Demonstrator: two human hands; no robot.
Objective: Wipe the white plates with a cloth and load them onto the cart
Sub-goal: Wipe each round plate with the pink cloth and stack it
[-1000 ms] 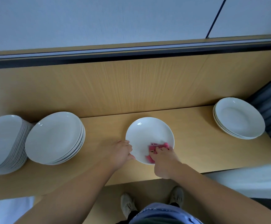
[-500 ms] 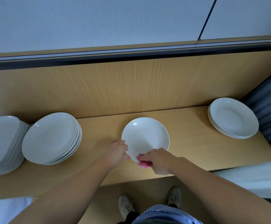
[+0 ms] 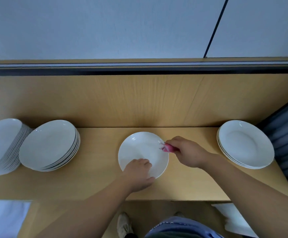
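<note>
A single white plate (image 3: 140, 150) lies on the wooden shelf (image 3: 96, 169) in front of me. My left hand (image 3: 138, 174) grips its near rim, thumb under the edge and fingers on top. My right hand (image 3: 186, 152) pinches a pink cloth (image 3: 166, 148) against the plate's right rim. Left of the plate stands a stack of white plates (image 3: 49, 145), and a taller leaning stack (image 3: 2, 145) sits at the far left. A short stack of white plates (image 3: 245, 143) rests at the right.
A wooden back panel (image 3: 139, 100) rises behind the shelf, with a dark ledge and a grey wall above. Dark grey pleated material (image 3: 287, 140) borders the right end. My shoes (image 3: 124, 225) show on the floor below the shelf edge.
My right hand has carried the pink cloth from the plate's near edge round to its right rim. My left hand has shifted from the plate's left side to its near rim.
</note>
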